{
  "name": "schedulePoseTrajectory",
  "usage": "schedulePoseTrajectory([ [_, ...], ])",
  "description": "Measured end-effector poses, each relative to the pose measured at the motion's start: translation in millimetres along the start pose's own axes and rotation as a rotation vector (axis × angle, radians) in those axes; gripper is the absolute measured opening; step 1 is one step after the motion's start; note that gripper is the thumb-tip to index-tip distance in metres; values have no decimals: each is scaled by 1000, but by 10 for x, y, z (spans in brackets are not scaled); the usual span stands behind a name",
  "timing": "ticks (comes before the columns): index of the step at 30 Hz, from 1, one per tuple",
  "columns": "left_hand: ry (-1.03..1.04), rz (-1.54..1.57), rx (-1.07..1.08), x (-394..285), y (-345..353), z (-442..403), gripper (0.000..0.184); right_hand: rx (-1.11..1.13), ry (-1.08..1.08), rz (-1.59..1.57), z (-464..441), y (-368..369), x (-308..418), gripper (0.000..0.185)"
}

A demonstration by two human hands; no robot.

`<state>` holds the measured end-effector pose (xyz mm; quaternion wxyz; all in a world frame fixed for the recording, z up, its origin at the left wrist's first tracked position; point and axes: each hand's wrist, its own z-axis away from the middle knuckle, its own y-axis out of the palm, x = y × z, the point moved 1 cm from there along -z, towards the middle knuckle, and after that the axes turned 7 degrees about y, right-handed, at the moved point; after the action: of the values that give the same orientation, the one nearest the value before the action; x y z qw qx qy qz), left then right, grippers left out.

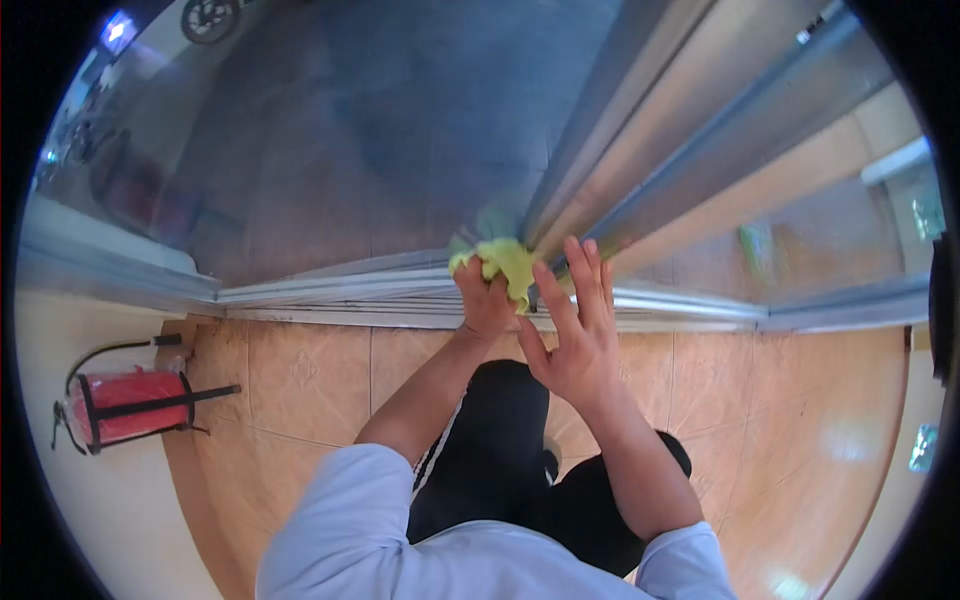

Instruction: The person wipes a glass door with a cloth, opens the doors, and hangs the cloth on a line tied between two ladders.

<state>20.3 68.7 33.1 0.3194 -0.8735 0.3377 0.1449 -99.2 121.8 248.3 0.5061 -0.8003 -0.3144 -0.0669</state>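
Note:
My left hand (pixel 487 303) is closed on a yellow-green cloth (pixel 512 264), which is pressed against the lower part of a glass pane (pixel 400 150) beside the metal door frame (pixel 640 130). A faint reflection of the cloth shows in the glass. To the right, my right hand (pixel 578 340) has its fingers spread and holds nothing. Its fingertips reach up to the foot of the frame; whether they touch it I cannot tell. Below both hands runs the metal sliding track (pixel 420 300).
A red fire extinguisher (pixel 138 405) in a black bracket is at the left wall. Orange tiles (pixel 310 370) cover the floor under my bent knees (pixel 500 400). More glass (pixel 700 240) is on the right. Behind the left pane, a wheel (pixel 208 18) shows.

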Motion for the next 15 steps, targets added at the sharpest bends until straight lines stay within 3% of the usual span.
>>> schedulePoseTrajectory([
  [1,110,-145,189,254,162,182,35,1,-31,-6,-31,17,-17,58],
  [2,23,-220,351,366,156,382,27,5,-21,11,-19,33,-21,58],
  [3,17,-244,340,450,142,549,27,5,-5,22,7,51,-11,59],
  [5,-315,132,501,657,175,613,26,-11,-24,1,-48,62,-19,59],
  [6,-308,113,491,608,136,499,26,-49,-28,-7,-55,64,-1,58],
  [8,20,-29,48,111,-23,103,29,-102,-47,-26,-28,42,78,55],
  [10,-57,85,-214,-346,-281,-541,33,-174,-107,-65,-52,88,95,55],
  [12,126,128,-509,-577,-447,-1173,39,-252,-165,-83,-72,145,65,56],
  [13,177,75,-397,-598,-468,-1278,39,-234,-176,-100,-31,175,56,56],
  [15,422,2,-420,-464,-459,-1313,34,-252,-205,-95,-65,203,40,59],
])
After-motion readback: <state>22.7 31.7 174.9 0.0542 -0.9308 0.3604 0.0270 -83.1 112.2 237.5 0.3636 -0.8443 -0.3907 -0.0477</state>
